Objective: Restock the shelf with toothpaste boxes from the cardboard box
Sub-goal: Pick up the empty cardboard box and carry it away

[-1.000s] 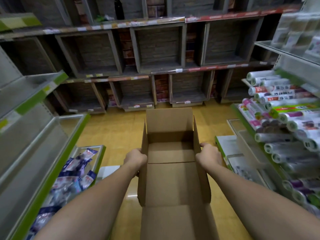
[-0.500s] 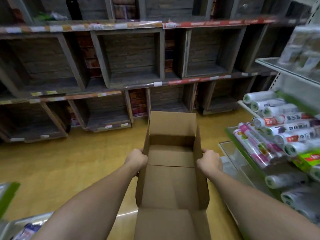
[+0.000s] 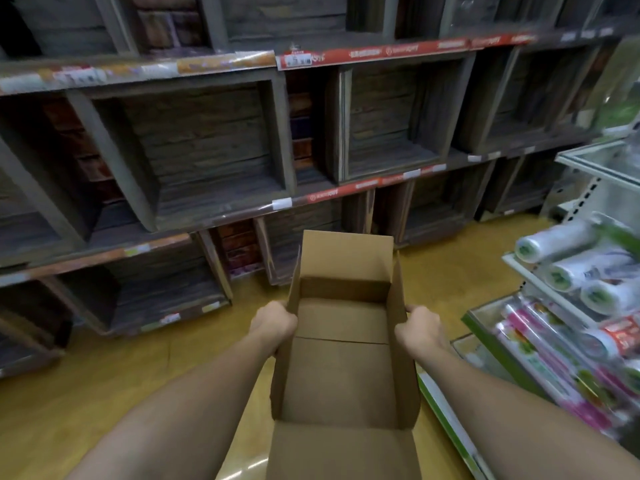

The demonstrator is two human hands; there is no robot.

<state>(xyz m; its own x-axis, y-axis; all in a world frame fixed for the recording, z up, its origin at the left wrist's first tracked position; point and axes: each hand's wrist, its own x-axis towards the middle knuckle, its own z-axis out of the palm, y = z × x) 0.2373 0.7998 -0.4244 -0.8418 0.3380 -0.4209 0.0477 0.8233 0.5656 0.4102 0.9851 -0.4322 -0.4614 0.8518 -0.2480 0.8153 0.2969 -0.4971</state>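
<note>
Cardboard box (image 3: pixel 343 375) btwn hands; L hand (image 3: pixel 273 323) fingers grip left wall, R hand (image 3: pixel 420 332) right wall

Body parts in view: two forearms and two hands.

- Left forearm (image 3: pixel 194 403): bare along its full visible length, from the near-left edge to the wrist. It is broad near the camera and tapers toward the wrist.
- Right forearm (image 3: pixel 519 407): bare from the near-right edge to the wrist, with the same taper.
- Left hand (image 3: pixel 273 325): bare. The back of the hand and the knuckle line are visible; the fingertips are hidden.
- Right hand (image 3: pixel 420 336): bare. The back of the hand and the knuckles are visible.

Blur softens fine detail.
</note>
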